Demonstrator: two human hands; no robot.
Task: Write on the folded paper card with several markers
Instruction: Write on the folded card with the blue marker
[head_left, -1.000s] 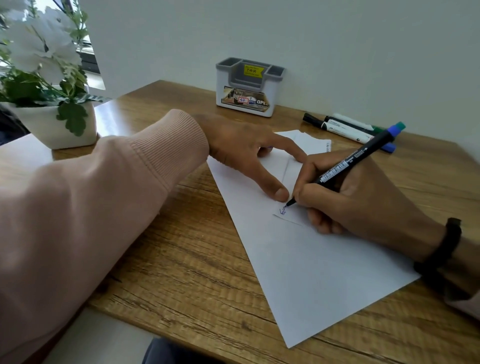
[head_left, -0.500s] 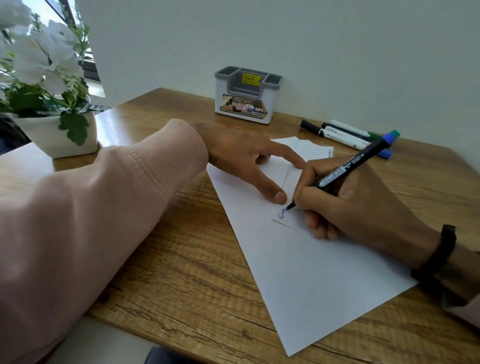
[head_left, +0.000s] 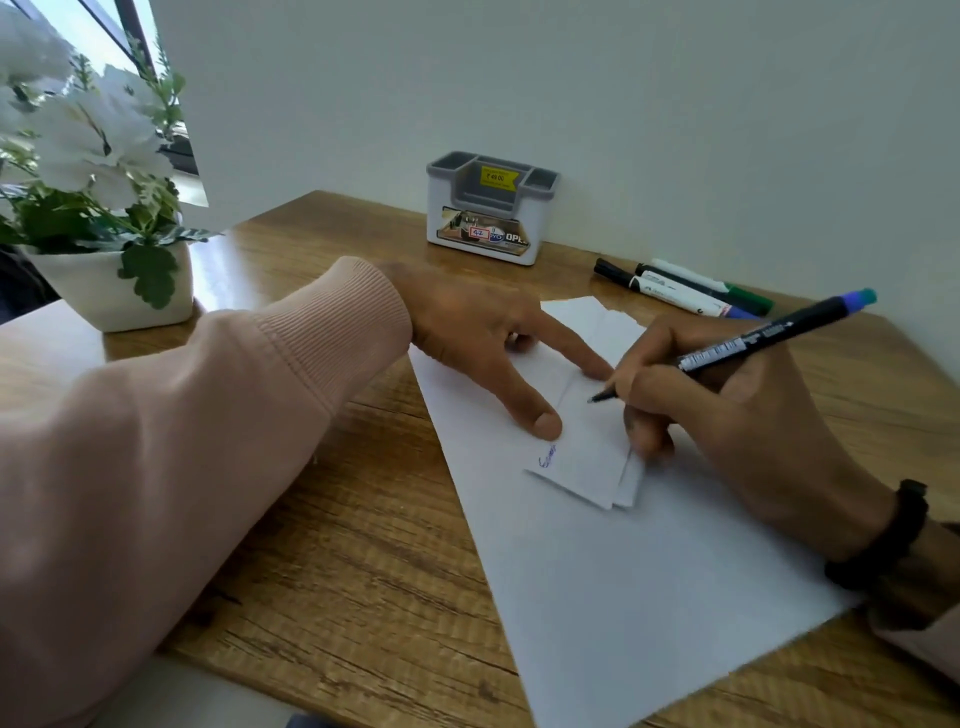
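Large white sheet (head_left: 649, 587) nearest, on wooden desk (head_left: 332, 561). Folded paper card (head_left: 587, 457) lies on sheet, near its far end.

Left hand (head_left: 483, 343): thumb and forefinger spread flat, pinning card, nothing gripped. Right hand (head_left: 727, 410), just right of card: fingers closed round black marker (head_left: 737, 348), tip over card's upper part; contact unclear.

Progress: one short blue word at card's near-left corner; likely early, other colours unused.

Beyond card: three spare markers (head_left: 685, 291) far right, empty grey-white organiser (head_left: 491, 208) by wall, flower pot (head_left: 111, 288) far left. Nothing blocks the card.
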